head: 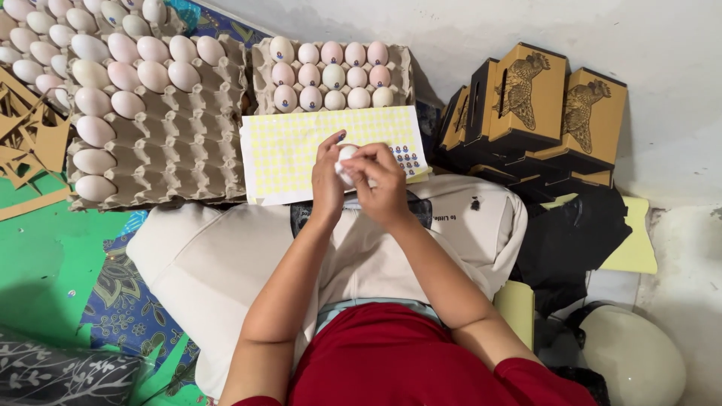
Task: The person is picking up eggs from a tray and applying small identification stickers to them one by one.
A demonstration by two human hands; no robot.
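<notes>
A white egg (347,159) is held between both hands above a sticker sheet. My left hand (328,174) cups its left side, thumb raised with a small sticker on the tip. My right hand (384,183) wraps over the egg from the right. The yellow-white sticker sheet (301,150) lies just beyond my hands, with a few coloured stickers (407,158) left at its right end. Behind it stands a small carton (406,71) filled with pale eggs (331,74).
A large grey egg tray (195,150), partly filled with eggs (128,71), sits at the left. Brown-and-black cardboard boxes (526,98) with bird prints stack at the right. Cardboard cut-outs (30,135) lie far left. A cream cushion (203,256) covers my lap.
</notes>
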